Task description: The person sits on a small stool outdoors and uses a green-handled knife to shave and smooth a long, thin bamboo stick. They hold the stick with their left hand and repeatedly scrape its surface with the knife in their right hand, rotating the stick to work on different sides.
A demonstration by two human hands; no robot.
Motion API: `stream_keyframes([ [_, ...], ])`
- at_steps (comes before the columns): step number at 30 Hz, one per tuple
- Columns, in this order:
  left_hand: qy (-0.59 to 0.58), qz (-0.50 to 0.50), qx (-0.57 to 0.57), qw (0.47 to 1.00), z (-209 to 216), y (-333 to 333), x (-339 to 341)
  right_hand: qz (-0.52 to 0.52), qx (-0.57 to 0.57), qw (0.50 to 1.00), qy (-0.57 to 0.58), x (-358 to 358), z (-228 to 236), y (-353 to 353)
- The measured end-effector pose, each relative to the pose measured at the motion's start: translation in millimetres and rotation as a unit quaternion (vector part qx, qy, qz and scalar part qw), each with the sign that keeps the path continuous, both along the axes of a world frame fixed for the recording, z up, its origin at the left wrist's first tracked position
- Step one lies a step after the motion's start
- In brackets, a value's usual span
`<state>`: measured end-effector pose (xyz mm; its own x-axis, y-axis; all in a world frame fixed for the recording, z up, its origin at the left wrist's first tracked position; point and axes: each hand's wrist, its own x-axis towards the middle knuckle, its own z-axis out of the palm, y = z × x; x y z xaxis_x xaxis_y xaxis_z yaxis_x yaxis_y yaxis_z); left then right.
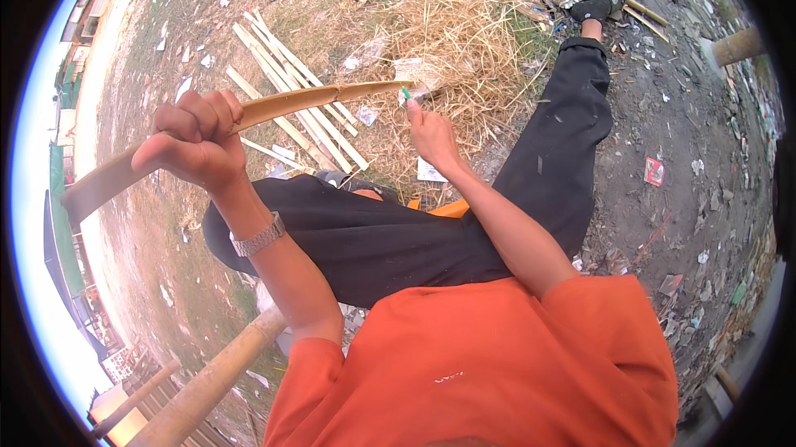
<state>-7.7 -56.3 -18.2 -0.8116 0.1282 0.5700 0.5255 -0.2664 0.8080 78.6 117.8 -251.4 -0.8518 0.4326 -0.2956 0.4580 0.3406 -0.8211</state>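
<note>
My left hand (197, 133), with a metal watch on its wrist, is raised and closed around a long, curved bamboo strip (307, 99). The strip's wide end slants down toward the left rim of the view, while its narrower end reaches right. My right hand (434, 142) is closed near that narrow end, thumb pointing up. A small green-and-white thing (404, 97) shows at its fingertips, against the strip's tip; its kind is too small to tell. The fingers' inner side is hidden.
Several split bamboo strips (303, 103) lie on the ground ahead, beside a heap of straw-like shavings (473, 49). Scraps of litter are scattered around. A thick bamboo pole (224, 372) stands close by my left side. My right leg (560, 123) stretches forward; the left is bent.
</note>
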Motion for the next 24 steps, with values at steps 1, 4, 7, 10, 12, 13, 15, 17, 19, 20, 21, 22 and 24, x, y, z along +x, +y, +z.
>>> stream_keyframes([
  [1, 0.012, 0.001, -0.008, 1.000, 4, 5, -3, 0.018, -0.026, 0.999, 0.030, -5, 22, -4],
  [4, 0.005, -0.018, -0.007, 1.000, 0, -9, -7, 0.052, -0.091, 0.992, 0.073, -3, 62, -18],
  [7, 0.002, -0.017, -0.004, 1.000, 0, -5, 0, 0.071, -0.103, 0.990, 0.059, 0, 75, -25],
  [10, -0.006, -0.010, -0.005, 1.000, 0, 4, 6, 0.077, -0.100, 0.991, 0.051, 1, 75, -29],
  [12, 0.006, 0.006, -0.035, 0.999, 0, 6, 10, 0.052, -0.028, 0.994, 0.093, 0, 45, -35],
  [13, -0.001, 0.009, -0.028, 1.000, 0, 4, 10, 0.042, 0.008, 0.993, 0.113, 0, 40, -37],
  [15, -0.007, 0.015, -0.013, 1.000, 1, 2, 4, 0.042, 0.032, 0.997, 0.050, -3, 31, -38],
  [17, -0.004, 0.009, -0.008, 1.000, 4, 2, -1, 0.039, 0.007, 0.998, -0.053, -5, 8, -30],
  [19, 0.015, 0.015, -0.015, 1.000, 5, 1, -7, 0.071, 0.046, 0.994, -0.069, 16, -50, 14],
  [20, 0.019, 0.002, -0.016, 1.000, 4, -5, -10, 0.071, 0.052, 0.994, -0.072, 14, -59, 27],
  [21, 0.008, -0.024, -0.014, 1.000, 1, -9, -8, 0.053, 0.039, 0.994, -0.083, 4, -31, 24],
  [22, 0.009, -0.022, -0.022, 0.999, 1, -8, -1, 0.043, 0.021, 0.993, -0.105, 10, -3, 13],
  [24, 0.019, -0.021, -0.030, 0.999, 4, 10, 0, 0.059, -0.031, 0.998, 0.008, -1, 40, 3],
])
